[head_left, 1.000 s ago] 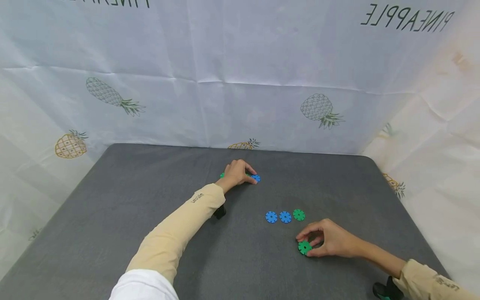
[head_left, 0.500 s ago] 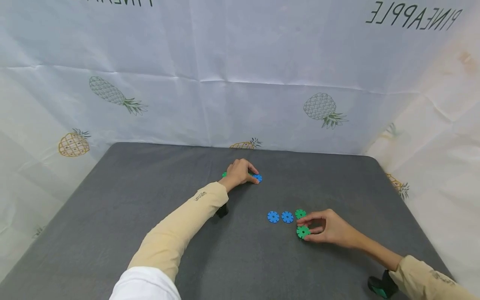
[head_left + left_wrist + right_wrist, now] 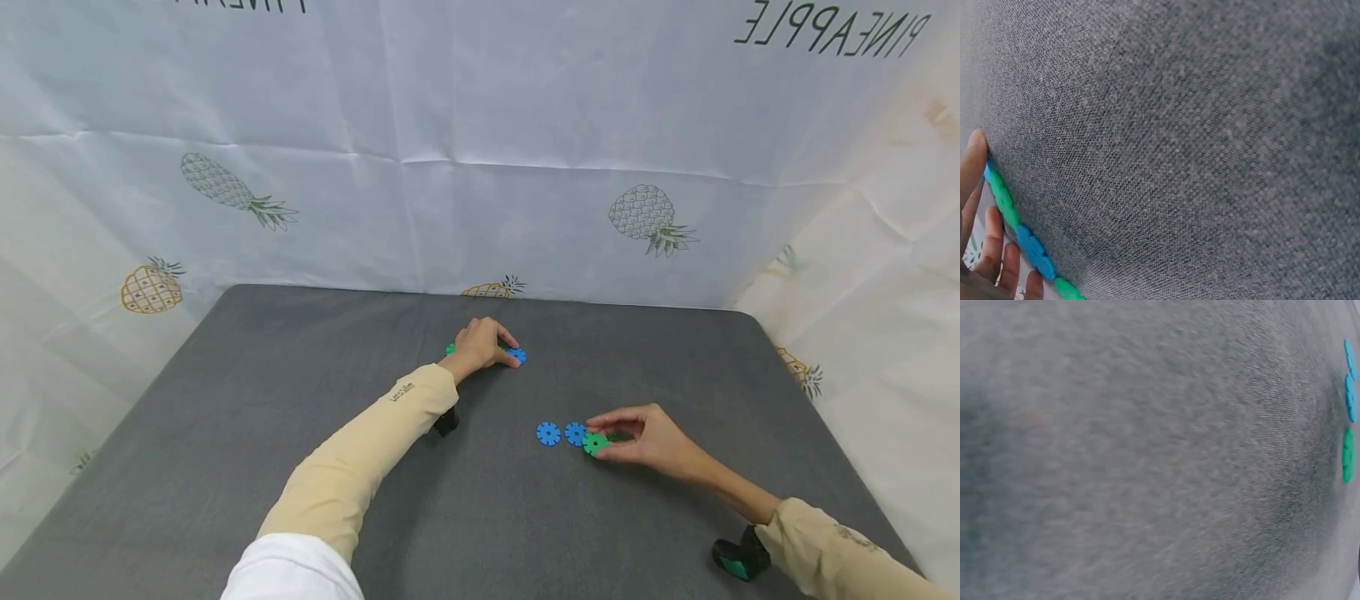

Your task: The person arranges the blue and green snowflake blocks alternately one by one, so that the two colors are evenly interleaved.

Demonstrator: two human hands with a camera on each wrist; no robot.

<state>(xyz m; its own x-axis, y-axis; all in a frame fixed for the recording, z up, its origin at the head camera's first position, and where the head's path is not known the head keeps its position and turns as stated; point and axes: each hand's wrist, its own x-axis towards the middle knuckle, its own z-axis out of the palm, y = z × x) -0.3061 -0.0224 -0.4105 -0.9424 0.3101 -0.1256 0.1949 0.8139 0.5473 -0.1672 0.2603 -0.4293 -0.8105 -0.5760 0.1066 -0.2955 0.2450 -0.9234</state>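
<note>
Right hand (image 3: 654, 437) pinched green disc (image 3: 596, 444) by its edge, near two blue discs (image 3: 548, 434) on table (image 3: 525, 517); left hand (image 3: 476, 343), farther off, pinched another blue disc (image 3: 517, 356).

In the head view, the left hand (image 3: 478, 343) covers the middle of its row of discs (image 3: 516, 356); the left wrist view's edge crops this hand. The right hand (image 3: 658, 443) and its held green disc (image 3: 595, 444) partly hide a second green disc (image 3: 613, 437). Right wrist view: the near worktop (image 3: 1104, 456) is blurred.
</note>
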